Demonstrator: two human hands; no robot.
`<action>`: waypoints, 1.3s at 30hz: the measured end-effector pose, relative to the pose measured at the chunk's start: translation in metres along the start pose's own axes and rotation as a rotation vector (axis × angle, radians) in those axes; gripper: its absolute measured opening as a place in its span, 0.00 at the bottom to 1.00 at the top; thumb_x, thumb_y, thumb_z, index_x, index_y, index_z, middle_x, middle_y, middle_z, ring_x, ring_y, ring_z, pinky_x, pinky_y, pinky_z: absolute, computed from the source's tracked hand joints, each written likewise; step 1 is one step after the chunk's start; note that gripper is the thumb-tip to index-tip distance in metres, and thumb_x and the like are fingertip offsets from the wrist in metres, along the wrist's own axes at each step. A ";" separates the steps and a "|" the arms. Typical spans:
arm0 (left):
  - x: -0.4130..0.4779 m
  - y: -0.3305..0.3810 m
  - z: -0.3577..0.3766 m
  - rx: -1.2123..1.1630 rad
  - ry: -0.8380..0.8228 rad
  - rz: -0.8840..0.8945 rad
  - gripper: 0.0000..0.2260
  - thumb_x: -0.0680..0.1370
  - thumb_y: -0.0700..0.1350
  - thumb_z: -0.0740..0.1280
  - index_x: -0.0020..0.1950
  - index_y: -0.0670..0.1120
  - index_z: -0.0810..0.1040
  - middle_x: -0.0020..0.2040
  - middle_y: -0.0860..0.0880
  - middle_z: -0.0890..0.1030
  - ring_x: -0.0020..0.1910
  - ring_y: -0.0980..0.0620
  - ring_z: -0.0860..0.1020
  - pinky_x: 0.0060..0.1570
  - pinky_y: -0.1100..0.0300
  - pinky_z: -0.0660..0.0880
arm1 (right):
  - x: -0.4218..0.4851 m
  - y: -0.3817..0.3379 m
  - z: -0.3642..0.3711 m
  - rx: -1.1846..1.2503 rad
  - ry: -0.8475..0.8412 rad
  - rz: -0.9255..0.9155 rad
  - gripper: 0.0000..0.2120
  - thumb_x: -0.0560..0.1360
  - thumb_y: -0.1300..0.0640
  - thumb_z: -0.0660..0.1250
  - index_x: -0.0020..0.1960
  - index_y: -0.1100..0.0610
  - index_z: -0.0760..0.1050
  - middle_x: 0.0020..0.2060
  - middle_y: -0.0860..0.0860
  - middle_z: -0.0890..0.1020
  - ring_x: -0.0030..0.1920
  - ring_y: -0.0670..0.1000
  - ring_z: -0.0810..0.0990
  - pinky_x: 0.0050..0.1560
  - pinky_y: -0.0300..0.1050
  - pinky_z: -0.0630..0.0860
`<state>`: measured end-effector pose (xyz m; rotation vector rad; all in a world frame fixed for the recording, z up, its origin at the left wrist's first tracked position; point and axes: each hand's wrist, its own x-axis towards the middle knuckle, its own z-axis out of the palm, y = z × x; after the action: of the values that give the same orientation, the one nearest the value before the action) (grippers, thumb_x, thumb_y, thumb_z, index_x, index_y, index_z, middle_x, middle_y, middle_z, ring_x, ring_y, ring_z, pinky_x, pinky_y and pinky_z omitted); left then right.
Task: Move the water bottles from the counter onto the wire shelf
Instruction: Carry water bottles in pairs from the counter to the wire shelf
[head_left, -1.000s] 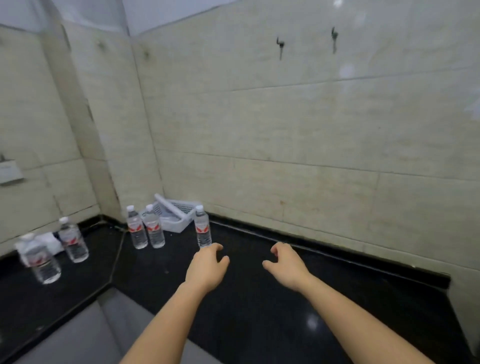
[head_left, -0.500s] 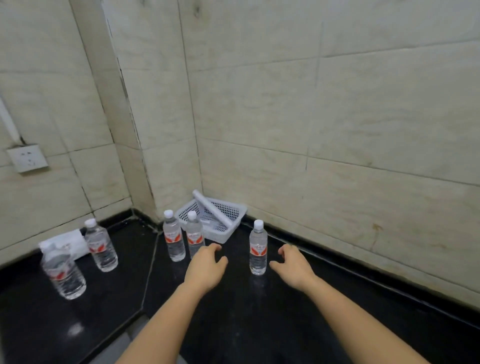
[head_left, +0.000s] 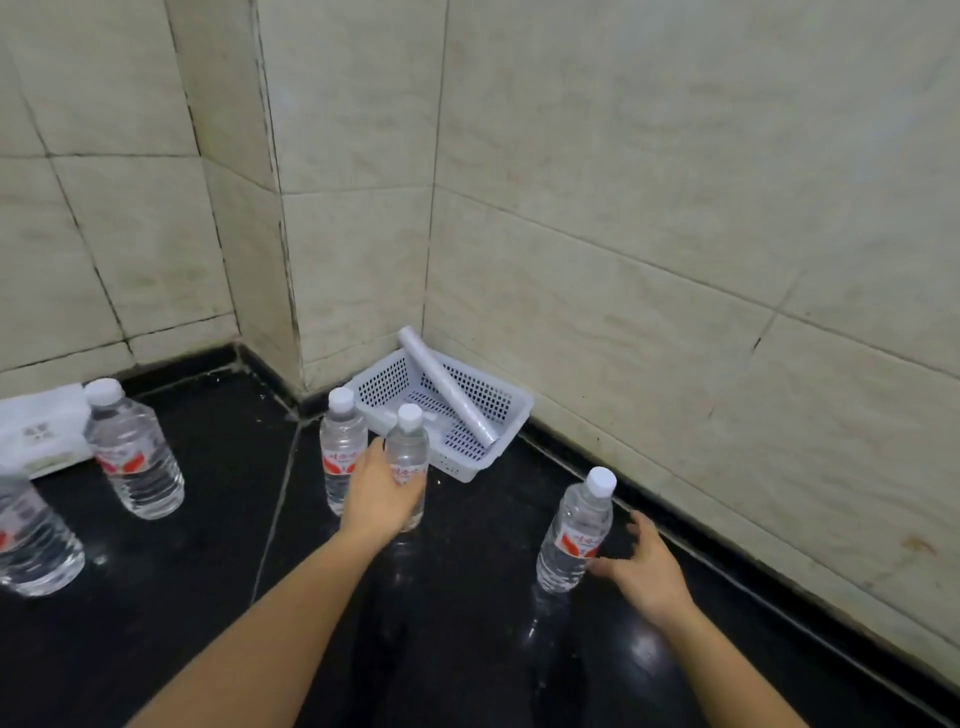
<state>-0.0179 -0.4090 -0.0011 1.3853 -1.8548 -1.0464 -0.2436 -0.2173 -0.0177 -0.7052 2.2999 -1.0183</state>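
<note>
Several clear water bottles with white caps and red labels stand on the black counter (head_left: 197, 597). My left hand (head_left: 382, 496) grips the middle bottle (head_left: 409, 452) round its body, and a second bottle (head_left: 340, 441) stands just left of it. My right hand (head_left: 641, 569) is spread beside the right bottle (head_left: 576, 530), with the thumb touching its lower side and the fingers apart behind it. Two more bottles stand at the left, one near the wall (head_left: 132, 457) and one at the frame edge (head_left: 31, 540). No wire shelf is in view.
A white perforated plastic basket (head_left: 506, 415) sits in the wall corner with a rolled white tube (head_left: 441, 387) lying across it. A white box (head_left: 39, 431) rests against the left wall. Tiled walls close the counter at the back and right.
The view dropped and drew nearer to the corner. My left hand reached forward and closed round the middle bottle. My right hand came up against the right bottle.
</note>
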 end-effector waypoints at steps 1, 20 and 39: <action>0.011 -0.005 0.000 -0.049 -0.013 0.002 0.22 0.72 0.48 0.72 0.64 0.47 0.71 0.59 0.47 0.78 0.58 0.47 0.77 0.58 0.50 0.73 | 0.008 0.000 0.001 0.014 -0.001 0.010 0.49 0.64 0.62 0.79 0.78 0.57 0.56 0.75 0.56 0.65 0.73 0.57 0.67 0.70 0.52 0.66; 0.058 -0.046 0.012 -0.094 -0.216 0.026 0.31 0.65 0.43 0.79 0.65 0.46 0.71 0.58 0.48 0.79 0.58 0.48 0.77 0.62 0.47 0.73 | 0.012 0.006 0.040 0.253 0.123 -0.040 0.27 0.65 0.61 0.79 0.59 0.52 0.70 0.49 0.44 0.80 0.49 0.45 0.80 0.53 0.46 0.77; -0.110 0.013 0.070 -0.109 -0.485 0.253 0.23 0.63 0.48 0.80 0.52 0.56 0.73 0.44 0.61 0.79 0.45 0.65 0.77 0.43 0.71 0.70 | -0.127 0.046 -0.006 0.248 0.254 0.003 0.23 0.64 0.57 0.80 0.53 0.51 0.71 0.48 0.46 0.83 0.50 0.48 0.82 0.55 0.48 0.78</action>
<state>-0.0505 -0.2846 -0.0265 0.8512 -2.2002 -1.4115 -0.1667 -0.1061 -0.0184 -0.4947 2.3230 -1.4325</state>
